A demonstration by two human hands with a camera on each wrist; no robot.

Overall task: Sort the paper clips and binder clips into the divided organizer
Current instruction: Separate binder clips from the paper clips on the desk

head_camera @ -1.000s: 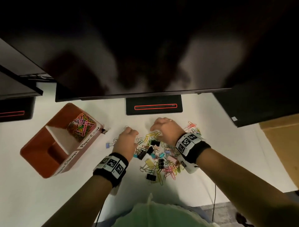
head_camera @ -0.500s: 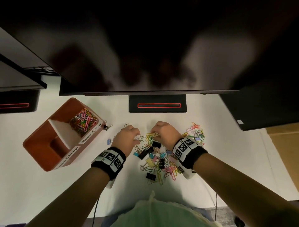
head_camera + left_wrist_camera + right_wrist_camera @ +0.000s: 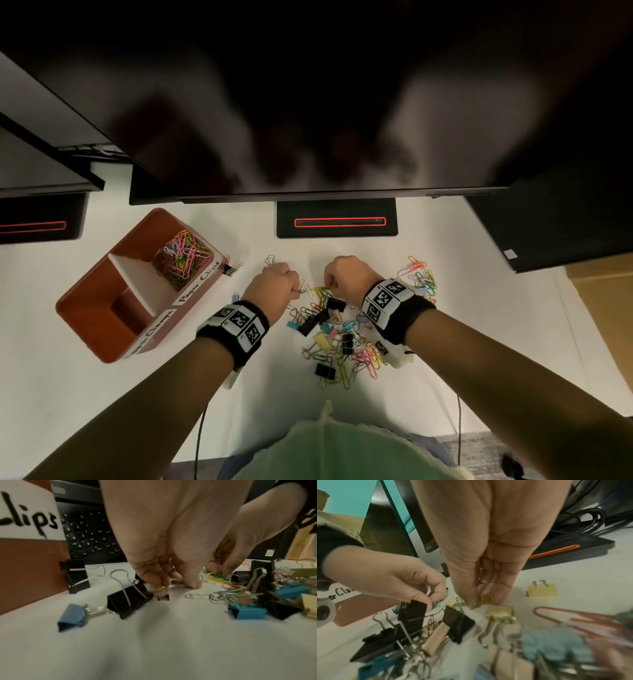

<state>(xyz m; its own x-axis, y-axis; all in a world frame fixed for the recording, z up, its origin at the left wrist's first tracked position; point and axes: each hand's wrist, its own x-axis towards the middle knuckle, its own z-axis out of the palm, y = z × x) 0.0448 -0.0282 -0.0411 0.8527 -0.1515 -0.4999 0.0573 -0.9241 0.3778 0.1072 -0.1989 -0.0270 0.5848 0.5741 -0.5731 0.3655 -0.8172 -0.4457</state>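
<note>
An orange divided organizer [image 3: 85, 308] sits at the left, and its far compartment holds coloured paper clips [image 3: 183, 257]. A mixed pile of paper clips and binder clips [image 3: 337, 330] lies on the white table in the middle. At the pile's far edge, my left hand [image 3: 297, 288] pinches a greenish paper clip [image 3: 435, 603] between thumb and forefinger. My right hand [image 3: 330, 286] is just right of it, fingertips down, pinching a yellow paper clip [image 3: 486, 599]. Black binder clips [image 3: 130, 601] and a blue one [image 3: 73, 615] lie beside my left hand [image 3: 173, 584].
A monitor [image 3: 308, 102] overhangs the table's far half, with its black base [image 3: 337, 219] just beyond my hands. A black binder clip [image 3: 231, 269] leans at the organizer's corner. More paper clips [image 3: 419, 274] lie to the right. A keyboard [image 3: 85, 534] sits behind the organizer.
Both hands have stayed at the far edge of the pile and drawn slightly closer together, with the fingers closing on single paper clips. The pile and organizer are unchanged.
</note>
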